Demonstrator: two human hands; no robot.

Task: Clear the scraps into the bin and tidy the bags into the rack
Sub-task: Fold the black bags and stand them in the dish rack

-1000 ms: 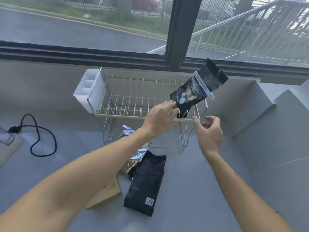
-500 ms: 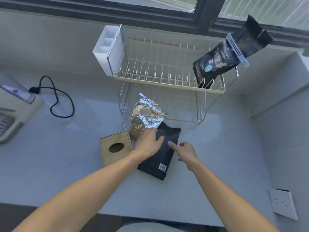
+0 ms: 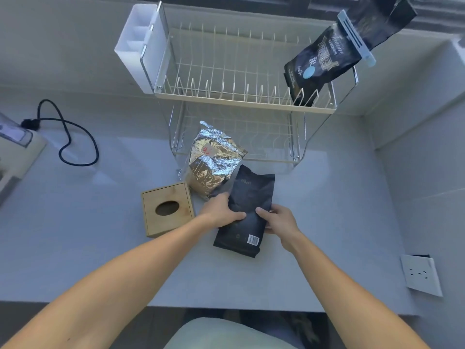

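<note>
A matte black bag [image 3: 247, 197] with a barcode lies flat on the grey counter, in front of the wire rack [image 3: 241, 99]. My left hand [image 3: 221, 210] grips its left edge and my right hand [image 3: 278, 219] grips its right edge. A crinkled silver foil bag [image 3: 214, 159] leans against the rack's lower tier, touching the black bag's top left corner. A printed black bag with a blue clip [image 3: 327, 56] stands tilted in the right end of the rack's upper tier.
A wooden box with an oval hole [image 3: 167, 209] sits just left of my left hand. A white cutlery holder [image 3: 141, 44] hangs on the rack's left end. A black cable [image 3: 68, 137] and an appliance [image 3: 15, 147] lie at far left. A wall socket [image 3: 421, 274] is at right.
Both hands left the clipped bag standing in the upper rack, dropped to the counter, and closed on the two sides of the flat black bag. The view tilted downward.
</note>
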